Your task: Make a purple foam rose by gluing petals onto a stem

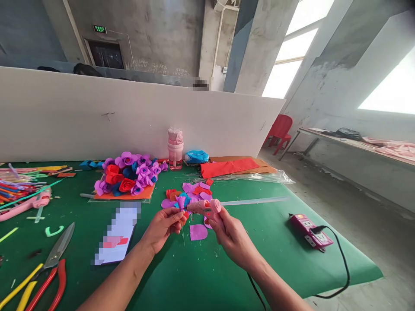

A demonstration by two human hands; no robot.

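Note:
My right hand (231, 233) is wrapped round the handle of a pink hot glue gun (210, 208), and a long clear glue stick (256, 201) sticks out of its back end. The gun's nozzle points left, close to the fingers of my left hand (164, 229). Those fingers pinch a small purple paper flower (180, 203) on a thin stem. Whether the nozzle touches the flower I cannot tell. Around and behind both hands lie loose purple, red and blue petals (194, 192). One purple petal (198, 232) rests apart, just below the gun.
Finished flowers (129, 172) are heaped at the back left. A phone (118, 233), scissors (58, 250) and a second pink glue gun (30, 205) lie to the left. A pink bottle (175, 149) stands by the white partition (136, 116). A purple power box (311, 231) with a black cable sits right.

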